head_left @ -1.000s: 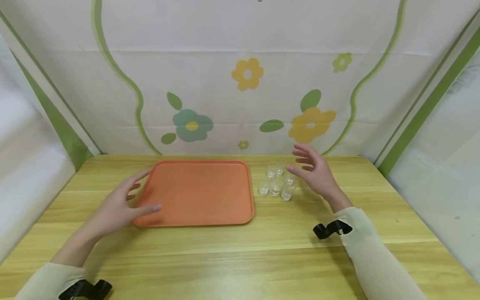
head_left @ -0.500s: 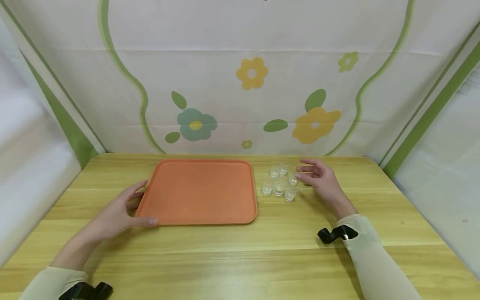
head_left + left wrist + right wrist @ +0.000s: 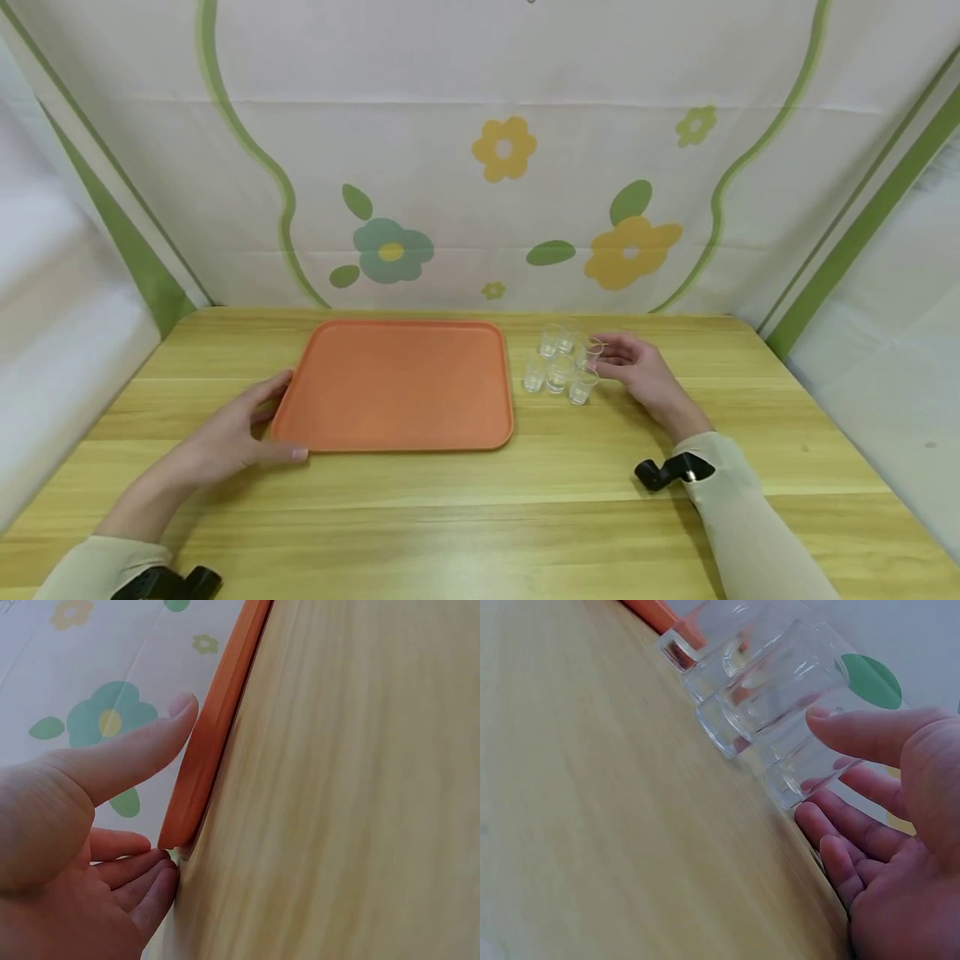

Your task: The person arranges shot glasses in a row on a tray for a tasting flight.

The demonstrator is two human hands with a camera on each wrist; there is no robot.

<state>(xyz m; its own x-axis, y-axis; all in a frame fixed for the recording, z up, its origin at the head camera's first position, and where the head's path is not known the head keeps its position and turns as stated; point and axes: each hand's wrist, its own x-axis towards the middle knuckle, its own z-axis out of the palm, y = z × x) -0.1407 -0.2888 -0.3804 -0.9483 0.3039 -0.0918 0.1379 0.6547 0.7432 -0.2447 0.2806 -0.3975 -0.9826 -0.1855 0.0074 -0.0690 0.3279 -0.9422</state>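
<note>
An orange tray [image 3: 397,387] lies flat on the wooden table. My left hand [image 3: 236,433] is spread around its near left corner, thumb along the front edge and fingers at the left side. In the left wrist view the thumb [image 3: 142,754] overlaps the tray's rim [image 3: 210,735], with fairly straight fingertips low by the corner. Several clear shot glasses stand grouped right of the tray. My right hand [image 3: 645,371] holds the rightmost back shot glass [image 3: 589,353] between thumb and fingers; in the right wrist view, fingers curl behind this glass [image 3: 799,772] near its base.
The other shot glasses, among them a front one [image 3: 582,387] and a left one [image 3: 534,375], stand close against the held one. A white curtain [image 3: 450,192] printed with flowers rises at the table's back edge. Each wrist wears a black camera [image 3: 675,471].
My right hand has come down from above the glasses and its thumb and fingers have closed around the back right one. My left hand has lowered to the tray's corner.
</note>
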